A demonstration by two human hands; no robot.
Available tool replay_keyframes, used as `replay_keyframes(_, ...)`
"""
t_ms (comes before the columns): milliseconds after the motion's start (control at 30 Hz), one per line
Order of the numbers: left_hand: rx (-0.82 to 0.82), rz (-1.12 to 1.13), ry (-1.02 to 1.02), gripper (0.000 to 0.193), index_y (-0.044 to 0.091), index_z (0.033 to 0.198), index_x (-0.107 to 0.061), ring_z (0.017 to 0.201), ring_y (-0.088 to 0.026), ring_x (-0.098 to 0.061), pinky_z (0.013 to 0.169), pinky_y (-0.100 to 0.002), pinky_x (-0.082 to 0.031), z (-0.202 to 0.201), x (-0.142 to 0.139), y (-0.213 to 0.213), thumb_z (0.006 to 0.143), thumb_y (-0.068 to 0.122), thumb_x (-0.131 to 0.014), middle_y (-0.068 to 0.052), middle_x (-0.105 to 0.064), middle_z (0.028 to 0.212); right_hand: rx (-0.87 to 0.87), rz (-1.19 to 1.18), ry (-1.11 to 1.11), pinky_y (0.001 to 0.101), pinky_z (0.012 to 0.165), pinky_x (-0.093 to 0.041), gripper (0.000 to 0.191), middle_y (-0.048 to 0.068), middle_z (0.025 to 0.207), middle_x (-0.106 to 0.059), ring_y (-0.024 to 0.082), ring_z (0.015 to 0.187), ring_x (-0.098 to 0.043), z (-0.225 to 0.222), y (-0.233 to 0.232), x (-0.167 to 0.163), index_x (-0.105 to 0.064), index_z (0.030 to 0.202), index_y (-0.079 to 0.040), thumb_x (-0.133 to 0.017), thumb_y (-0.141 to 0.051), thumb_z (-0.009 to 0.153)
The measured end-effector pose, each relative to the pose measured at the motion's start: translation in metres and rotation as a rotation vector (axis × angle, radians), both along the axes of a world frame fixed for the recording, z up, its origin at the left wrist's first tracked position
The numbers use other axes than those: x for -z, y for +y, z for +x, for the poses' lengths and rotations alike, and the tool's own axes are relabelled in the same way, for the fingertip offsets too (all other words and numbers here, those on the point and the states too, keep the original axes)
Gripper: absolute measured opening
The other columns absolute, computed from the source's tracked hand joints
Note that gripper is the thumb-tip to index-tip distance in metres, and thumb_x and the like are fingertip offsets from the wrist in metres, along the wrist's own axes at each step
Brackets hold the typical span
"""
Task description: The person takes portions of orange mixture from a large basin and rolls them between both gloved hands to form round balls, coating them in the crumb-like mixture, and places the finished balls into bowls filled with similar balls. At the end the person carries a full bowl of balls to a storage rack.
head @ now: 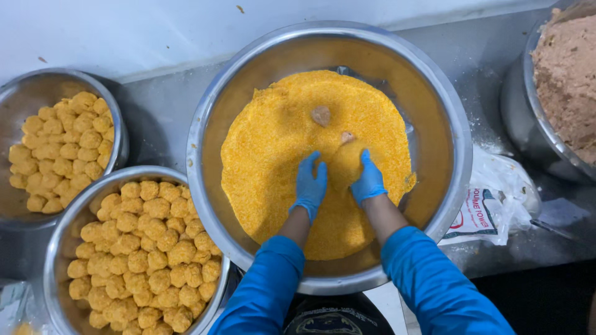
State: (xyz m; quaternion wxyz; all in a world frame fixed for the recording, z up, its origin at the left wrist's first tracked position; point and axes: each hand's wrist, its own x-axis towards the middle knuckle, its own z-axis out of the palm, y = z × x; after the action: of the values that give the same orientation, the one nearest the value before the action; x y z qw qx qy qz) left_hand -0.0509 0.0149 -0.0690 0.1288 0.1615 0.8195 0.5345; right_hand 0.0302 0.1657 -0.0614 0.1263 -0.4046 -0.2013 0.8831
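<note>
A large steel bowl (248, 74) holds a wide heap of orange crumbs (279, 136). My left hand (310, 183) and my right hand (367, 180), both in blue gloves, rest in the crumbs and cup a crumb-covered lump (345, 162) between them. One bare brown piece (321, 115) lies on the crumbs beyond my hands, and a second (347, 137) pokes out just above the lump. My blue sleeves (428, 279) reach in from the bottom edge.
Two steel bowls at the left, one near (68, 211) and one far (105, 93), hold several crumb-coated balls. A steel bowl of brown minced mixture (568, 74) stands at the right. A crumpled white plastic bag (496, 198) lies beside the large bowl on the steel counter.
</note>
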Motion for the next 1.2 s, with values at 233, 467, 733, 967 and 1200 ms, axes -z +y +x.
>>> replay_keyframes(233,0.009,-0.503,0.298,0.067,0.006,0.144,-0.052,0.137,-0.053,-0.038,0.111,-0.054,-0.032,-0.030,-0.003,-0.026,0.089,0.039,-0.070,-0.034,-0.042,0.152,-0.269,1.330,-0.456,0.0426,0.113,-0.049,0.052,0.016,0.138,-0.068,0.031,0.129,-0.062,-0.043,0.049,-0.008,-0.066,0.134,-0.014,-0.069,-0.044,0.091)
replay_keyframes(467,0.117,0.030,-0.139,0.053,0.012,0.141,-0.059,0.140,-0.034,-0.053,0.117,-0.043,-0.040,0.013,0.008,-0.039,0.099,0.044,-0.061,-0.017,-0.059,0.147,-0.987,1.690,-0.625,0.0495,0.106,-0.042,0.106,0.025,0.149,-0.043,0.047,0.132,-0.045,-0.088,0.050,-0.048,-0.044,0.151,-0.020,-0.093,-0.052,0.063)
replay_keyframes(733,-0.239,0.576,-1.224,0.067,0.018,0.153,-0.043,0.129,-0.034,-0.056,0.106,-0.055,-0.046,0.079,-0.030,-0.076,0.096,0.049,-0.057,-0.013,-0.048,0.150,-1.000,1.276,-0.387,0.0432,0.108,-0.049,0.086,0.019,0.143,-0.060,0.033,0.131,-0.058,-0.071,0.020,0.000,-0.051,0.147,-0.010,-0.085,-0.029,0.071)
replay_keyframes(967,-0.096,1.094,-1.366,0.067,0.010,0.143,-0.048,0.126,-0.034,-0.058,0.107,-0.053,-0.047,0.065,-0.061,-0.065,0.100,0.061,-0.048,-0.014,-0.056,0.141,-0.884,1.151,0.171,0.0393,0.105,-0.048,0.069,0.016,0.135,-0.066,0.026,0.126,-0.061,0.010,-0.048,-0.080,-0.059,0.142,-0.006,-0.078,-0.018,0.077)
replay_keyframes(1200,-0.103,0.681,-0.548,0.048,0.002,0.129,-0.065,0.117,-0.029,-0.063,0.105,-0.048,-0.049,0.086,-0.096,-0.051,0.111,0.043,-0.049,-0.015,-0.068,0.126,-0.085,-0.131,0.224,0.0420,0.098,-0.052,0.052,0.009,0.125,-0.069,0.026,0.113,-0.065,0.047,-0.116,-0.076,-0.064,0.127,-0.012,-0.054,-0.053,0.096)
